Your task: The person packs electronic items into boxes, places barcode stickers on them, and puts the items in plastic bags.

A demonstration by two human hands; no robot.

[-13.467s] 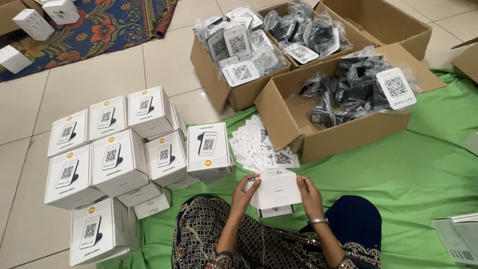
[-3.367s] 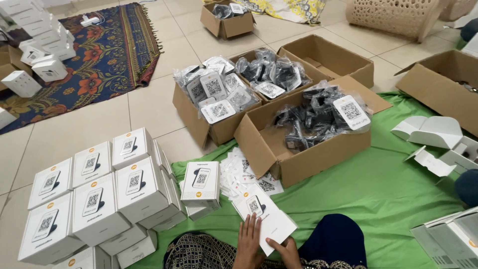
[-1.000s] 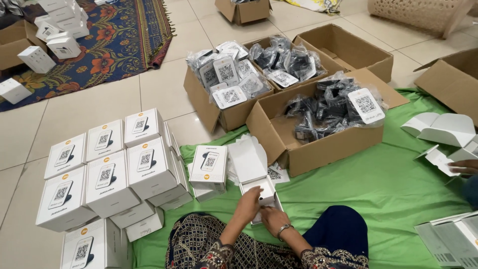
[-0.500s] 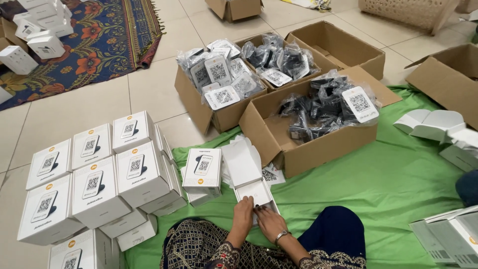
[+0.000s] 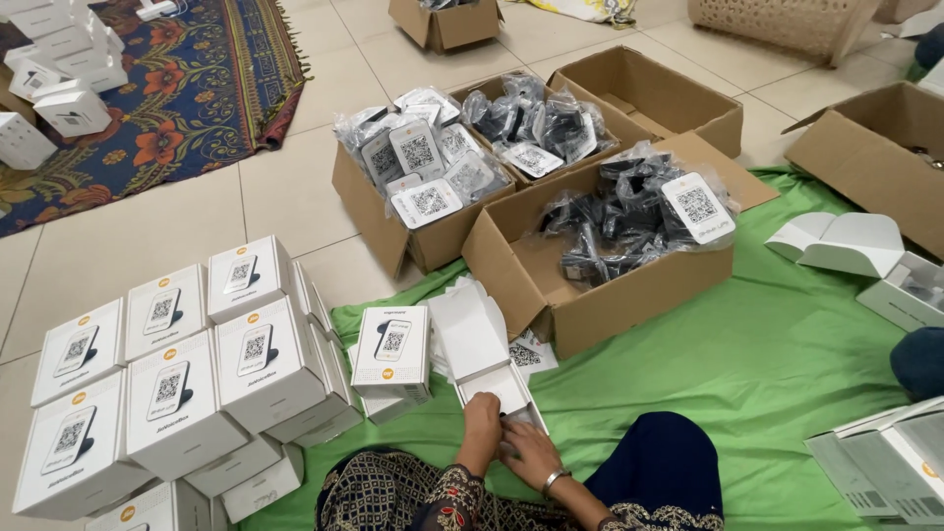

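A small white cardboard box (image 5: 484, 366) lies open on the green cloth (image 5: 777, 364) just in front of my lap, its lid flap tilted up and away from me. Both hands press on its near edge: my left hand (image 5: 481, 431) at the left side, my right hand (image 5: 527, 450), with a bangle at the wrist, at the front right. What the fingers hold inside the box is hidden. A closed white box (image 5: 392, 350) with a printed picture stands right beside it on the left.
Stacked closed white boxes (image 5: 172, 379) fill the left. Brown cartons (image 5: 590, 285) of bagged black parts stand beyond. Loose paper cards (image 5: 529, 354) lie by the open box. More open white boxes (image 5: 846, 246) and another person's dark sleeve (image 5: 919, 362) are at right.
The flat white box I held at my lap has been opened; its lid now stands up. My hands moved from its sides to its near edge. The camera view shifted slightly.
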